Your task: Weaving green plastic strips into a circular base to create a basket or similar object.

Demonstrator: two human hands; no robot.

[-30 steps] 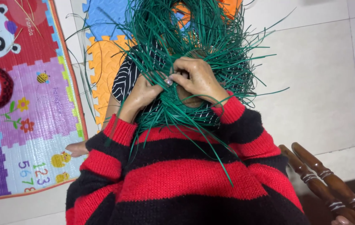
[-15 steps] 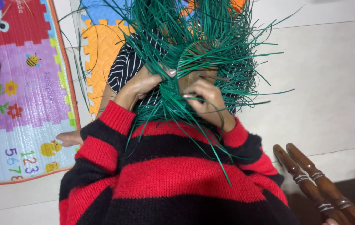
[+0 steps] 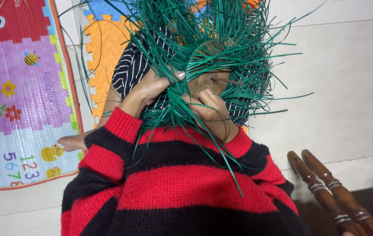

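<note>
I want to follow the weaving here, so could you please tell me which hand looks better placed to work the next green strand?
Probably the right hand: its fingertips sit against the woven centre, while the left hand presses the green strands down beside it.

Pale tiled floor [image 3: 344, 87] with thin grout lines, evenly lit. Left of it, a colourful play mat [image 3: 24, 109] showing a bee, flowers, ducks and numerals, edged in orange. Just right of that mat, orange and blue foam puzzle tiles [image 3: 103, 48] with toothed edges. Far from the mat, bottom right, two turned dark wooden furniture legs [image 3: 326, 188], ringed with pale bands.
</note>
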